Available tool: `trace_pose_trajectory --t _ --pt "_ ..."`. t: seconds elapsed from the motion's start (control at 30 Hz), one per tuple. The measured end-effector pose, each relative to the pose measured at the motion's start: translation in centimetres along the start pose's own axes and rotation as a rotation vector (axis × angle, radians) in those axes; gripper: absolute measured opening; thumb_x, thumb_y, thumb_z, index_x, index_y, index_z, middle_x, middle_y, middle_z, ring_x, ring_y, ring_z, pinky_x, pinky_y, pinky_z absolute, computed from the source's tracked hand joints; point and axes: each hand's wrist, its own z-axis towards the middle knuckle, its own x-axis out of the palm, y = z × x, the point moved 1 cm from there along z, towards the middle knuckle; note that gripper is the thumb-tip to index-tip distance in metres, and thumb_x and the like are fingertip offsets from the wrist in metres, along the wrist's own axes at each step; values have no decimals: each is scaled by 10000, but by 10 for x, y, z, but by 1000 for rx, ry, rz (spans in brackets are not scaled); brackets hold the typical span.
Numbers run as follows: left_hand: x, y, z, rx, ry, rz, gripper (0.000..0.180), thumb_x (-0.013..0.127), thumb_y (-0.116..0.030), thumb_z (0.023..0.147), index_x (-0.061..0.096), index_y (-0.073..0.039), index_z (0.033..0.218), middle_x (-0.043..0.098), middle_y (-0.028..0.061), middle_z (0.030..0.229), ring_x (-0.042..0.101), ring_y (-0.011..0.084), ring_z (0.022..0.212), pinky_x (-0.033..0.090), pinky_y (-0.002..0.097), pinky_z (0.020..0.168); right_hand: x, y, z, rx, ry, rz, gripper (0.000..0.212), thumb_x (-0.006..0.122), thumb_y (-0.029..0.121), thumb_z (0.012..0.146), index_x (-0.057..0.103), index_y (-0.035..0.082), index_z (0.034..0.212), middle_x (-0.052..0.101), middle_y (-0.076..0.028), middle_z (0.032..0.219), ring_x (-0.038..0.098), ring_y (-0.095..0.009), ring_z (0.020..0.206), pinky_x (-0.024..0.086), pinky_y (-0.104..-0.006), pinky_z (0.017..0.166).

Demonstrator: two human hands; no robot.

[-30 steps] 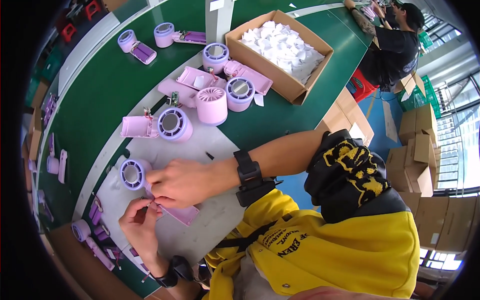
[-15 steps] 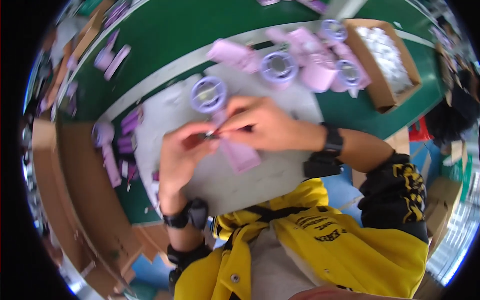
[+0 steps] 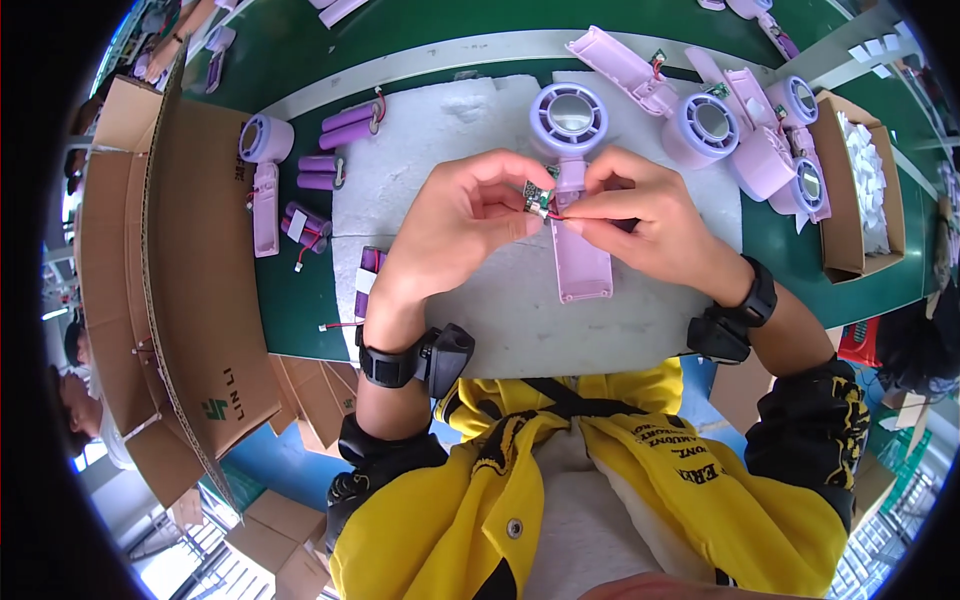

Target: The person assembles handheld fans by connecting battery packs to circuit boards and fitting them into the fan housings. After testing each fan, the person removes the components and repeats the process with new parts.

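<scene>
My left hand (image 3: 465, 220) pinches a small green circuit board (image 3: 537, 196) between thumb and fingers. With thumb and forefinger together, my right hand (image 3: 655, 210) grips a thin red wire (image 3: 554, 215) at the board's lower edge. Whether the wire's end sits in the board is too small to tell. Behind and below my fingers lies a lilac handheld fan, its round head (image 3: 570, 118) away from me. The fan's handle (image 3: 584, 268) points toward me on the grey foam mat (image 3: 480, 310); my fingers partly hide its neck.
Purple battery packs (image 3: 347, 127) with wires and another lilac fan (image 3: 266, 205) lie left, beside a tall cardboard box (image 3: 195, 300). Several opened fan bodies (image 3: 700, 130) crowd the right back. A carton (image 3: 885, 215) of white pieces stands far right. Another person's hand (image 3: 160, 60) shows far left.
The view has swung, so the mat, fan and hands sit farther right in the picture. My hands stay together at the circuit board, which now shows more plainly.
</scene>
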Motion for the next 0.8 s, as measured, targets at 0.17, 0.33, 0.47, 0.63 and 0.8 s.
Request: trace_pose_trajectory --t 0.17,0.33,0.47,0.63,0.8 --pt "0 1 0 -6 21 -10 289 678 104 821 633 9 1090 650 27 936 615 71 813 521 222 747 0 2 -1 5 -39 -25 188 751 -29 764 744 26 944 565 -56 874 568 -149 719 439 -264 576" --pt "1 1 0 7 4 -42 285 682 103 816 638 7 1081 673 48 942 651 87 858 541 229 755 0 5 -1 35 -60 -44 150 749 -26 777 734 4 923 565 -66 870 565 -151 722 440 -263 580" --pt "7 -6 0 -15 -83 11 294 702 88 810 638 4 1084 690 79 975 663 102 887 557 237 759 -1 3 -2 49 -53 -44 133 750 -21 780 724 -8 911 566 -70 866 566 -154 720 441 -266 581" --pt "6 -1 1 39 -86 75 298 692 88 813 644 7 1096 696 84 992 665 104 878 562 239 750 -1 1 -2 25 -46 -42 127 752 -17 781 720 -10 904 570 -67 865 564 -151 712 435 -264 573" --pt "12 3 1 150 -115 166 327 668 83 807 654 -1 1122 704 81 1007 672 114 862 566 258 773 -1 2 -2 4 -31 -59 125 748 -22 782 705 -15 898 575 -66 870 559 -148 697 435 -267 565"
